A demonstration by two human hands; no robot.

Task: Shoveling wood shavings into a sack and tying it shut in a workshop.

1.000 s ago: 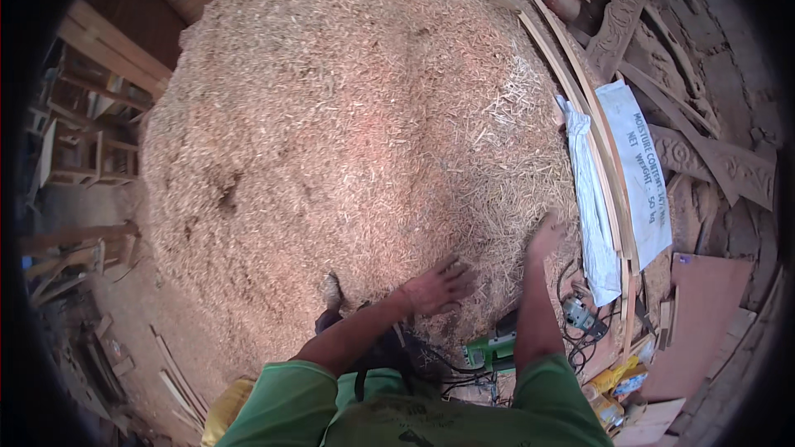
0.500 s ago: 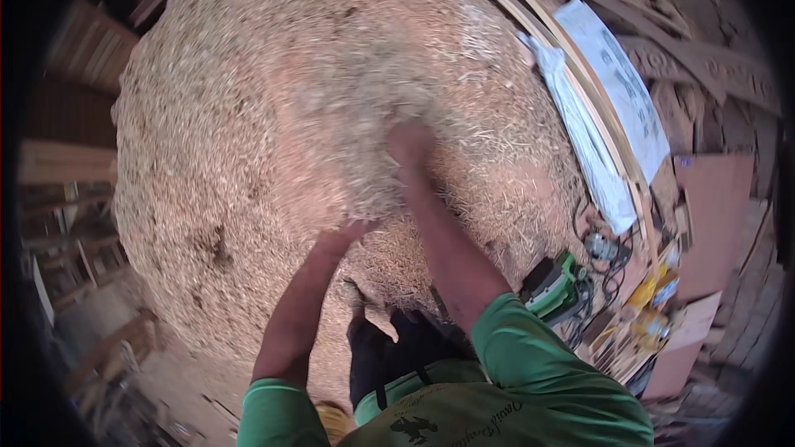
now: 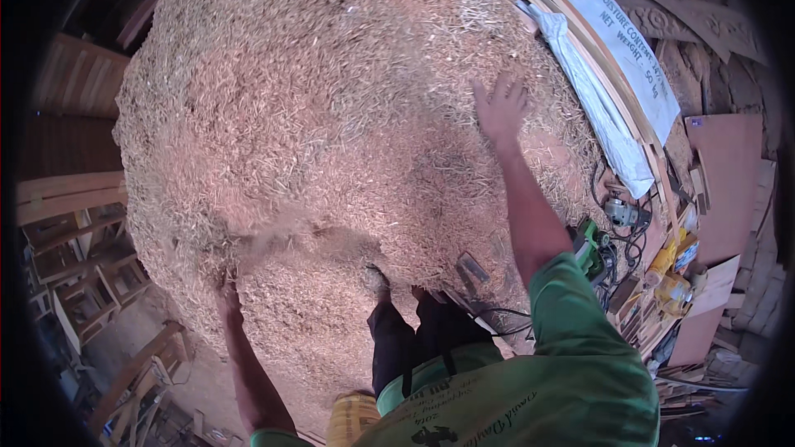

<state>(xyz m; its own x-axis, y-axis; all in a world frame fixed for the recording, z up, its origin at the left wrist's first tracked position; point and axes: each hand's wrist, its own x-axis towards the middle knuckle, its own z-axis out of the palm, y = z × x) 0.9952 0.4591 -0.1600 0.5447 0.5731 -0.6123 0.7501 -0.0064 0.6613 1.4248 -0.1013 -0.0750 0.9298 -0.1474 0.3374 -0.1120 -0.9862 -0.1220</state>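
A large heap of pinkish wood shavings (image 3: pixel 331 91) fills most of the view. My left hand (image 3: pixel 230 285) is low on its left side among shavings; dust blurs and hides its fingers, so their grip is unclear. Loose shavings hang in the air beside it. My right hand (image 3: pixel 501 108) is over the heap's upper right, fingers spread and empty. A dark oblong piece (image 3: pixel 473 270) lies in the shavings right of my feet (image 3: pixel 379 280). A green power tool (image 3: pixel 590 247) and a grey power tool (image 3: pixel 627 213) lie with coiled cords to the right of my right forearm.
Long wooden strips, a bundled white sheet (image 3: pixel 609 132) and a flat white sack (image 3: pixel 629 50) edge the right side, beside carved timber (image 3: pixel 662 21) and plywood (image 3: pixel 725 190). Wooden frames (image 3: pixel 91 298) and panels (image 3: pixel 66 182) line the left. A yellow sack (image 3: pixel 352 418) lies behind me.
My hands swept together into the middle with a blurred clump of shavings, then parted: the left moved down-left, the right up-right, fingers spreading. The view has turned, shifting the tools rightward.
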